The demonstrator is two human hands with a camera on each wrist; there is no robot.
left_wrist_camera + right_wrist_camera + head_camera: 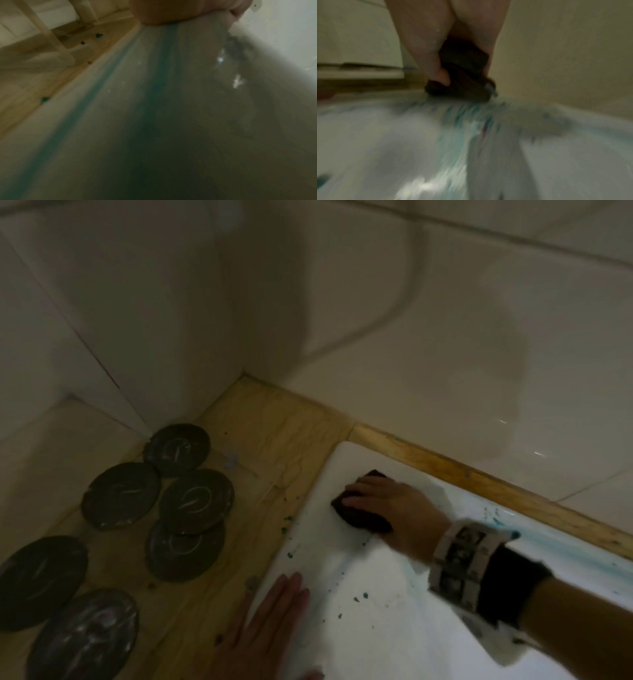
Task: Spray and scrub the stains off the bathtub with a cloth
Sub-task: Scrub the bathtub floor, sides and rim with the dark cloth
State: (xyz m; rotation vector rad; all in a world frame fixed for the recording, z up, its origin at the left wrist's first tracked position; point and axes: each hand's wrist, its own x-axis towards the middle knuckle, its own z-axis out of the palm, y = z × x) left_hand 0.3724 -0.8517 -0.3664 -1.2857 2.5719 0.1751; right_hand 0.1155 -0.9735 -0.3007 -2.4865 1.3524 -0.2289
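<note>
1. Closest of all is the left hand (263,625). It lies flat with straight fingers, holding nothing. It rests right on the edge where the white bathtub (342,628) meets the wooden ledge (274,440).
2. The tub's flat white rim has small teal spots (363,597) sprinkled on it. A pale teal smear (561,546) runs along the far side. In the left wrist view I count two teal streaks (159,81) on the tub and a few dark dots on the wood beside it.
3. The right arm reaches in from the right, with a black and white band (462,559) on the wrist.
4. The right hand (397,508) presses down on a dark cloth (359,508), fingers on top and the thumb tucked at its side, so it grips the cloth. The cloth sits on the tub rim, near the tub's far left corner. The right wrist view is smeary with blur.
5. There is open white rim between the two hands.
6. Left of the tub, on the wooden ledge, lie six dark round discs (195,501). Some overlap. They have pale squiggles on them, too blurry to read.
7. Farthest away, shiny white wall tiles (411,354) stand behind the wood, meeting in a corner.
</note>
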